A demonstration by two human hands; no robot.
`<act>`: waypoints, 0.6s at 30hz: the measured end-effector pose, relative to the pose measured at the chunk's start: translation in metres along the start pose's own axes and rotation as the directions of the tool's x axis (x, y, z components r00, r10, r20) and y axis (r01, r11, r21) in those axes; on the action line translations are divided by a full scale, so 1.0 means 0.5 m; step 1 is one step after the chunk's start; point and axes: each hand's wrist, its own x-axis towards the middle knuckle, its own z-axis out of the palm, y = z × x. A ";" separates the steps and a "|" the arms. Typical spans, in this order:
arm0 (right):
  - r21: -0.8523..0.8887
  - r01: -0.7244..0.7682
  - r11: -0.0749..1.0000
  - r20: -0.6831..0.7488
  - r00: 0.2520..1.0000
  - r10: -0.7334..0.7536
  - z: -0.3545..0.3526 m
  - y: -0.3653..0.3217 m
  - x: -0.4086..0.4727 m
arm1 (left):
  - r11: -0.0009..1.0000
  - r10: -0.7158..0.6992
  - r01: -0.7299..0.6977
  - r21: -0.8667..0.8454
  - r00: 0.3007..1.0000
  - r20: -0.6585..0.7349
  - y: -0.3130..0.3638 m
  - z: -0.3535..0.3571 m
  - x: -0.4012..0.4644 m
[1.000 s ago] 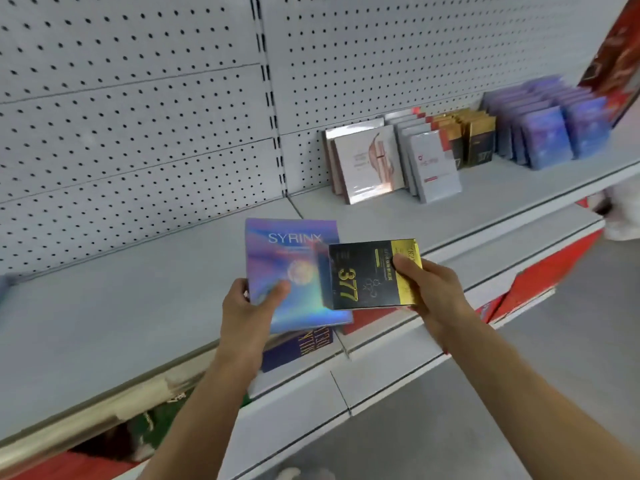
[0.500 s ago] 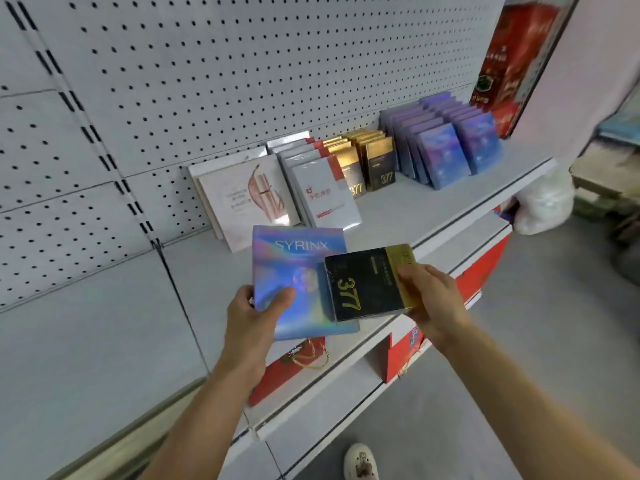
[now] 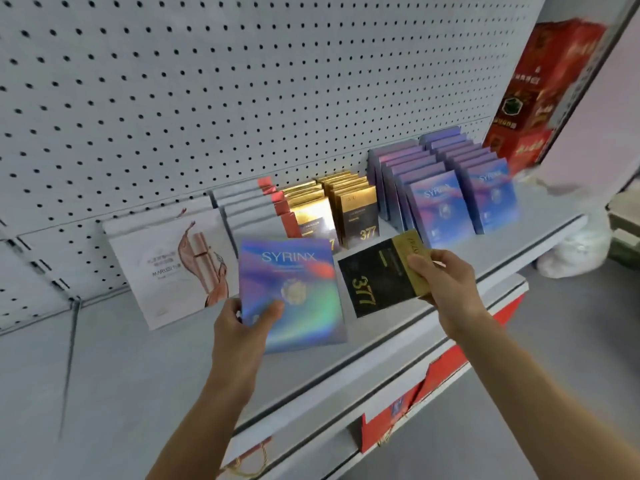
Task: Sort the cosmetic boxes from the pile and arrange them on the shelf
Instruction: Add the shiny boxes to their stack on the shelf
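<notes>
Two boxes are held above the front of the shelf [image 3: 398, 344]. The black-and-gold "377" box [image 3: 379, 277] is pinched at its gold end by the right hand [image 3: 446, 289], thumb on top and fingers curled beneath; its long axis runs roughly left to right, with the printed number lying sideways. The row of matching 377 boxes [image 3: 355, 211] stands upright just behind and slightly left of it, with faces turned to the front, so the held box would probably have to be turned on end and carried back and a little leftward. The right hand is judged the nearer to that row.

The iridescent SYRINX box [image 3: 291, 292] is gripped at its lower left corner by the left hand [image 3: 242, 322], thumb across the face. Its own kind, the two rows of SYRINX boxes [image 3: 446, 188], stands well to the right, beyond the right hand, so a reach across would be called for. White boxes [image 3: 173, 261] lean against the pegboard at the left.
</notes>
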 end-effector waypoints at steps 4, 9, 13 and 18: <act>-0.305 0.253 0.918 0.148 0.965 -0.216 0.037 -0.025 0.111 | 1.000 0.013 -0.013 -0.007 0.997 -0.080 -0.005 0.019 0.027; -0.475 0.505 0.721 0.483 0.834 -0.266 0.115 -0.039 0.217 | 0.997 -0.028 0.014 -0.072 0.980 -0.199 0.003 0.058 0.016; -0.440 0.617 0.653 0.654 0.718 -0.238 0.169 -0.054 0.271 | 0.996 -0.048 0.022 -0.091 0.952 -0.301 0.008 0.093 0.003; -0.386 0.772 0.505 0.758 0.577 -0.303 0.220 -0.063 0.316 | 0.997 -0.063 0.035 -0.073 0.907 -0.417 0.002 0.117 -0.005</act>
